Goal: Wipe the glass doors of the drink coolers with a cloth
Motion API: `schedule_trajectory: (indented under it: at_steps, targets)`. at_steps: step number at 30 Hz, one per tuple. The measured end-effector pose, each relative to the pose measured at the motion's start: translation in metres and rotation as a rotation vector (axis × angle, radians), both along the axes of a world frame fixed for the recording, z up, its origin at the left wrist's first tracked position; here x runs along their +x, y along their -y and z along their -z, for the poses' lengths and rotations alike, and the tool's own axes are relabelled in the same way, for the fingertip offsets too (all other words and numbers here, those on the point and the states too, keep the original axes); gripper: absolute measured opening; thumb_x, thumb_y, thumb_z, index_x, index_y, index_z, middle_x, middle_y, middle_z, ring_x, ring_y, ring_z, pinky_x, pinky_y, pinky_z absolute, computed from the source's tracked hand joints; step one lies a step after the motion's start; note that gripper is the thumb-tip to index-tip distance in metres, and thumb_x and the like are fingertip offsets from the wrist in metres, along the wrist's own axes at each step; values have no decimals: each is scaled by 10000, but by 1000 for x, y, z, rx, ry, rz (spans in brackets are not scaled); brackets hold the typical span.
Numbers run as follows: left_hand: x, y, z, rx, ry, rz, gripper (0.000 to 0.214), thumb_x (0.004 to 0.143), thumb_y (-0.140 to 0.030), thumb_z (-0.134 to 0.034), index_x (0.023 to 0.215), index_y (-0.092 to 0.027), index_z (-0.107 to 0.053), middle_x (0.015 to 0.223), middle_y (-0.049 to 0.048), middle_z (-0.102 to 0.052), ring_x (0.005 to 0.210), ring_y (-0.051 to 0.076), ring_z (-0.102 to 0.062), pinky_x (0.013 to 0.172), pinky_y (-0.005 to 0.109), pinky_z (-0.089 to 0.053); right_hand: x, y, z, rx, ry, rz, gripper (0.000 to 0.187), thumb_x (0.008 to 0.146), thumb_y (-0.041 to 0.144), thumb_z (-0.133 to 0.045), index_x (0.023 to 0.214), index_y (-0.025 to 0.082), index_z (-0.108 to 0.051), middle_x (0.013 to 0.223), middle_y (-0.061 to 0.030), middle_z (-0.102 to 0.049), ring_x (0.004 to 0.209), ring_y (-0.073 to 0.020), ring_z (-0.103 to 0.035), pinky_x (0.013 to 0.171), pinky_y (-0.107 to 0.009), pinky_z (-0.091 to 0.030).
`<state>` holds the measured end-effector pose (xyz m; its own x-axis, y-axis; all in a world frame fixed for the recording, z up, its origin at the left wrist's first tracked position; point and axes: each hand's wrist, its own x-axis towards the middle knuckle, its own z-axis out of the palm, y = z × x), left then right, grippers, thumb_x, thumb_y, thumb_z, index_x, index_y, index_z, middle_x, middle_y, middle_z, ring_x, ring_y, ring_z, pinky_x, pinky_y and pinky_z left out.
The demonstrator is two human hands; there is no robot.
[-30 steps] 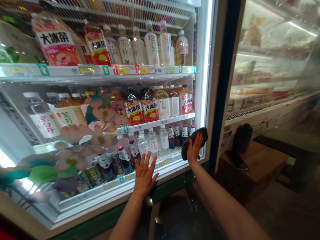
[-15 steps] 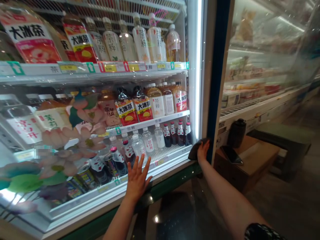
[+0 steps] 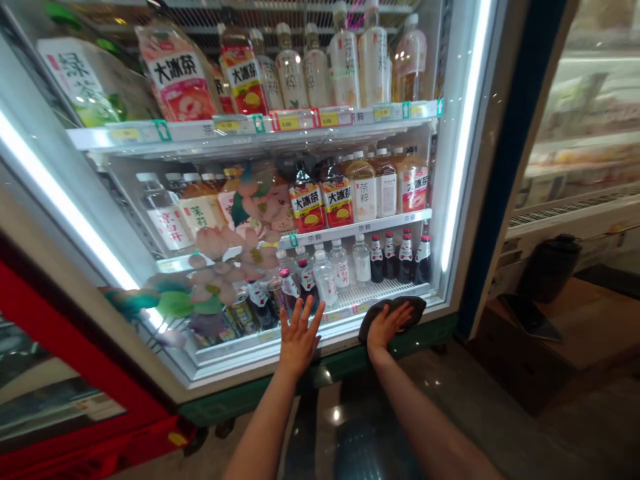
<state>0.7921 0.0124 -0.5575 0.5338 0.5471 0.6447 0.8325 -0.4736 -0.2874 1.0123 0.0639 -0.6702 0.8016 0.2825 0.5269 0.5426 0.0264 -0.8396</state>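
Note:
My left hand (image 3: 300, 340) is spread, palm toward the glass door of a lit drinks cooler (image 3: 320, 373), low in front of the bottom shelf. It has nothing in it. To its right, my right hand (image 3: 387, 325) presses a dark cloth (image 3: 414, 313) against the glass near the door's lower edge, its fingers stretched over the fabric. Behind the glass, just above my hands, stand clear water bottles (image 3: 326, 283) and small dark bottles with red caps (image 3: 406, 257). A flower decal (image 3: 215, 283) covers the glass to the left of my left hand.
Tea bottles (image 3: 337, 200) fill the upper shelves. On the left stands a red-framed cabinet (image 3: 90, 360). At right, a cardboard box (image 3: 575, 333) bears a phone (image 3: 531, 319) and a black bottle (image 3: 550, 267), beside an open chilled display (image 3: 575, 153).
My right hand has slid the cloth leftward from the door's lower right corner along its bottom edge. My left hand stays spread low at the glass. The view has swung left.

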Motion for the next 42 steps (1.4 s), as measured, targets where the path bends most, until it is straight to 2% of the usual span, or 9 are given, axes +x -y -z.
schedule_trajectory:
  at_steps: [3,10,15,20,23,27,33,38,42]
  targets:
    - [-16,4,-5,19,4,-57,983,777,-354,-779,1579,-325,-212,1641,104,-281,1547,308,-94,1239,583,53,-38,7,-28,-6,14,-78,717,1023,413,-238,1601,141,88,1659,-236,67,1528,-408,87,1095,-774,-206]
    - [-72,20,-11,52,6,-186,994,764,-498,-774,1575,-338,-223,1662,119,-224,1549,327,-82,1236,610,-16,-111,33,-95,-82,248,-238,758,1017,424,-361,1597,248,94,1672,-203,19,1521,-452,36,1045,-779,-295]
    - [-124,40,-15,52,17,-313,1014,765,-473,-779,1582,-325,-196,1672,121,-189,1548,343,-80,1228,642,-90,-156,48,-112,-128,611,-359,812,988,399,-480,1594,288,49,1672,-190,-74,1512,-474,-72,1013,-782,-335]
    - [-179,66,-16,26,64,-466,1026,802,-365,-750,1600,-237,-119,1668,149,-188,1548,343,-68,1225,621,-198,-202,51,-125,27,987,-677,760,937,204,-512,1587,376,-158,1628,-69,-315,1510,-373,-217,1163,-724,-133]
    - [-212,84,-12,6,94,-538,1049,799,-286,-744,1603,-224,-73,1662,150,-209,1546,334,-94,1223,591,-249,-230,51,-129,123,1101,-833,771,908,86,-418,1583,381,-188,1598,-26,-371,1493,-318,-289,1208,-665,-84]
    - [-251,110,-6,-29,131,-612,1060,791,-231,-731,1604,-227,-50,1657,151,-228,1542,325,-133,1225,565,-269,-266,50,-133,207,1236,-960,789,895,63,-409,1592,349,-172,1602,4,-359,1482,-260,-324,1241,-590,-89]
    - [-280,135,9,-50,217,-723,1091,780,-200,-716,1602,-208,2,1665,171,-180,1543,328,-95,1230,583,-239,-323,52,-133,242,1293,-1066,777,905,56,-394,1597,320,-160,1625,10,-307,1509,-218,-264,1253,-549,-35]
    - [-286,145,30,-97,237,-749,1158,745,-171,-733,1597,-217,49,1660,174,-186,1534,335,-134,1212,612,-264,-353,57,-112,254,1328,-1127,773,887,20,-376,1596,274,-201,1629,-10,-297,1518,-211,-243,1259,-541,-23]
    - [-286,149,39,-133,241,-759,1181,724,-166,-753,1597,-219,39,1657,172,-203,1534,334,-150,1212,615,-264,-362,57,-83,307,1401,-1191,760,852,-2,-390,1568,238,-300,1612,-26,-346,1504,-194,-277,1262,-511,-113]
